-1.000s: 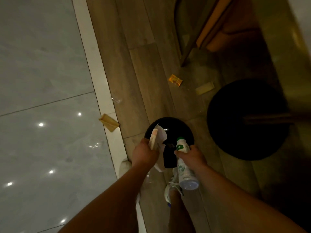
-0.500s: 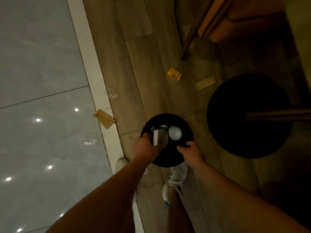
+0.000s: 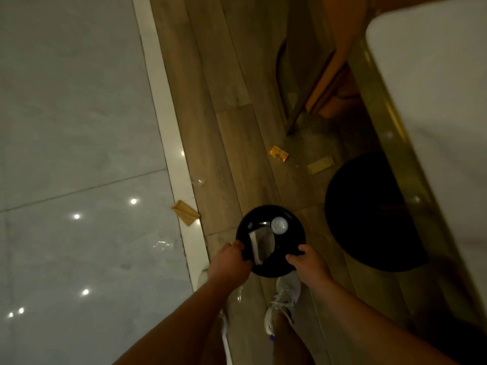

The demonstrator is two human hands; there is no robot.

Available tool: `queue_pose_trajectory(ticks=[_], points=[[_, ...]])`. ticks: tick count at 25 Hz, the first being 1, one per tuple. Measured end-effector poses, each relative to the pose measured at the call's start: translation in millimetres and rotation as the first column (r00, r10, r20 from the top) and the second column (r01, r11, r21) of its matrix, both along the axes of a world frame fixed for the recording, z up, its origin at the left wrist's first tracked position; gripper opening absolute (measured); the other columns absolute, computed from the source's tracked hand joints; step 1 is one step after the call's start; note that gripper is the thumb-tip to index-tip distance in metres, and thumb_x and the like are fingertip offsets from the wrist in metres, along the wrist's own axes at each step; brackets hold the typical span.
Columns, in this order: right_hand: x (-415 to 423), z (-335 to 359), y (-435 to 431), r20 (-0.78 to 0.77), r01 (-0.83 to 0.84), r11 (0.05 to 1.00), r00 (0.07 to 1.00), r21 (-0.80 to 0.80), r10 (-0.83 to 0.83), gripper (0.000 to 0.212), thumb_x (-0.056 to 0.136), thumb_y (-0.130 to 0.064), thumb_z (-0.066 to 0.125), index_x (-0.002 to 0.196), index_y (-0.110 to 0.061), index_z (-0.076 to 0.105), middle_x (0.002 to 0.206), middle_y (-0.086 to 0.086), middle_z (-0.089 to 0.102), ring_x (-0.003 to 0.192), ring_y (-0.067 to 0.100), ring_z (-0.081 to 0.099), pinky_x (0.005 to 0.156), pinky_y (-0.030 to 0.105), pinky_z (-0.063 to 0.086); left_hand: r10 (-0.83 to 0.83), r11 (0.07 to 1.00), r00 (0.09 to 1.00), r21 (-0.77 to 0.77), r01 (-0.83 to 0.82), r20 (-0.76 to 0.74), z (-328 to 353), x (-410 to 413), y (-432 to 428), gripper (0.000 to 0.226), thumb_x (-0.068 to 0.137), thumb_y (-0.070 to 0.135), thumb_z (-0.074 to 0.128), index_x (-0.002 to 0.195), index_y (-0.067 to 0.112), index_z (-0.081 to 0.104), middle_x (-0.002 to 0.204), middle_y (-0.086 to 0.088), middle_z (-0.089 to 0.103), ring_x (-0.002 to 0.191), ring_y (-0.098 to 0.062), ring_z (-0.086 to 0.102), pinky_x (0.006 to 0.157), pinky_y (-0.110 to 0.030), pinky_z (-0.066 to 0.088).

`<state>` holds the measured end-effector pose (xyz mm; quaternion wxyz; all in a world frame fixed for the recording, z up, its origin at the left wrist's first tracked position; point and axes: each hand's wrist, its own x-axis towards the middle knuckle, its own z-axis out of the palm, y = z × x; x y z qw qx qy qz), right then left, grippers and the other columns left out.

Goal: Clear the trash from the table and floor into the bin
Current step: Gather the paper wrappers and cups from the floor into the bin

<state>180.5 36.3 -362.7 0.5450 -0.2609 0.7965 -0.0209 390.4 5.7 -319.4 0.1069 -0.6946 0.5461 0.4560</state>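
Note:
A round black bin (image 3: 292,238) stands on the wooden floor just ahead of my feet. Inside it lie a white bottle (image 3: 279,225) and a pale paper piece (image 3: 259,245). My left hand (image 3: 230,262) grips the bin's near left rim. My right hand (image 3: 307,263) grips the near right rim. Loose trash lies on the floor: a tan folded wrapper (image 3: 185,212) at the tile border, a clear plastic scrap (image 3: 199,181), an orange packet (image 3: 278,153) and a tan strip (image 3: 320,165).
A round black table base (image 3: 369,214) sits to the right under a white table top with a gold edge (image 3: 432,127). A chair with an orange seat (image 3: 332,83) stands further off. Glossy grey tiles (image 3: 79,154) lie left. My white shoes (image 3: 283,299) are below the bin.
The bottle and the paper went from my hands into the bin. Both hands then closed on the bin's rim. The view swung up, showing the table top.

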Motion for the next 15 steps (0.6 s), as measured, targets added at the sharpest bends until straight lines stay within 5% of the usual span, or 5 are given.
queue_pose_trajectory(ticks=[5, 12, 15], points=[[15, 105, -1, -0.032, -0.182, 0.983, 0.983, 0.000, 0.182, 0.062, 0.087, -0.039, 0.066, 0.139, -0.012, 0.046, 0.142, 0.012, 0.051, 0.126, 0.031, 0.051, 0.095, 0.036, 0.044, -0.038, 0.999, 0.999, -0.001, 0.038, -0.015, 103, 36, 15, 0.052, 0.076, 0.036, 0.060, 0.126, 0.025, 0.052, 0.115, -0.001, 0.063, 0.097, -0.017, 0.062, 0.071, -0.025, 0.044], [73, 223, 0, -0.087, -0.326, 0.945, 0.943, -0.040, 0.321, 0.039, 0.088, -0.027, 0.066, 0.114, 0.001, 0.060, 0.117, 0.019, 0.064, 0.104, 0.028, 0.062, 0.086, 0.034, 0.049, -0.038, 0.998, 0.998, -0.045, 0.036, -0.052, 199, 126, 25, 0.050, 0.077, 0.040, 0.059, 0.125, 0.025, 0.055, 0.106, -0.002, 0.069, 0.092, -0.015, 0.064, 0.074, -0.024, 0.047], [91, 248, -15, -0.125, -0.354, 0.932, 0.931, -0.076, 0.343, 0.032, 0.090, -0.022, 0.061, 0.115, -0.001, 0.060, 0.121, 0.016, 0.064, 0.102, 0.024, 0.061, 0.067, 0.023, 0.045, -0.013, 0.995, 0.999, -0.097, 0.009, -0.043, 219, 166, 21, 0.050, 0.077, 0.038, 0.059, 0.125, 0.025, 0.055, 0.103, -0.002, 0.069, 0.089, -0.013, 0.064, 0.072, -0.023, 0.047]])
